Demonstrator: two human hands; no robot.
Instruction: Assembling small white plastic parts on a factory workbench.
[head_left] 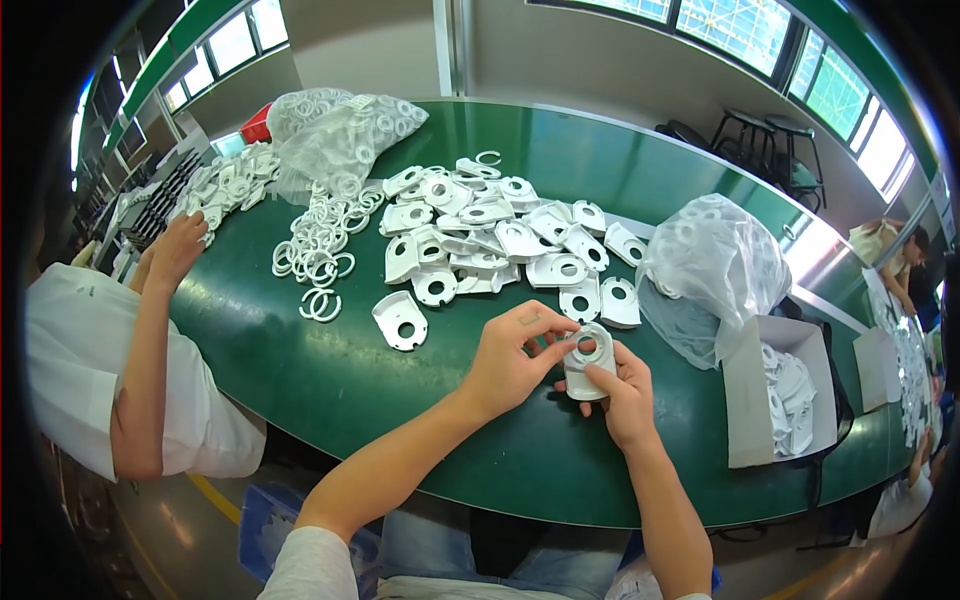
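My right hand [630,400] grips a white plastic housing [583,386] with a rounded end and a round hole, its thumb lying across the front. A white plastic ring [604,352] appears to sit around the hole. At the ring's left edge, the bent fingers and thumb of my left hand [512,352] close in a pinch; the fingertips are partly hidden. Beyond my hands lies a heap of similar white housings [480,235], and one single housing [401,321] rests nearer to me. Several loose white rings [325,230] are piled left of the heap.
A clear bag of rings [345,135] lies at the back left of the green table [330,375]. To the right stand another filled plastic bag [715,260] and an open box [745,400] holding white parts. A co-worker's hand [180,245] reaches over parts at left. Stools [790,135] stand beyond.
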